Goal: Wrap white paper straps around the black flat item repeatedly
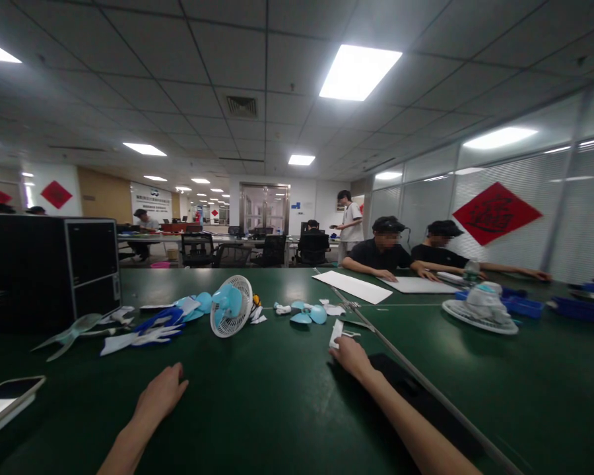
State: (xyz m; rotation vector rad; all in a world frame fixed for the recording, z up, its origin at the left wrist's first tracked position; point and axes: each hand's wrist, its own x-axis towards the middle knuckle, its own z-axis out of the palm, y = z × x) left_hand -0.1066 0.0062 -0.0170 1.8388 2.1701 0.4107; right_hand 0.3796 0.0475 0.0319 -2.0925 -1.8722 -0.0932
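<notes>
R forearm (420,422) looms closest, stretched toward 1 o'c (12 = dead ahead), black flat item (438,402) just beside it. At 9–10 o'c, phone (12,399) on the green surface (257,402). L hand (161,390), 10 o'c: fingers loosely bent, thumb apart, nothing seen in 'em; can't tell if it touches down. And R hand (351,357), 1 o'c: fingers closed on small white part (335,332), far end poking out. Grey strip (400,358) slants past on that hand's R side.

Further out, 10–11 o'c: blue-white gloves (156,328) near black PC case (34,274). 11 o'c: white fan guard (238,323) w/ lt-blue centre, tipped on edge. 12 o'c: lt-blue fan blades (301,318). 2 o'c: white disc (455,313) w/ bulky white item (485,305) on top, blue trays (525,307) behind. White board (351,285), 12–1 o'c; 2nd board (420,285) under a seated person's (371,254) hands, co-worker (440,257) alongside. Bg: standing person (351,224), 12–1 o'c; office chairs (198,249), 11 o'c; glass doors (272,214), 12.
</notes>
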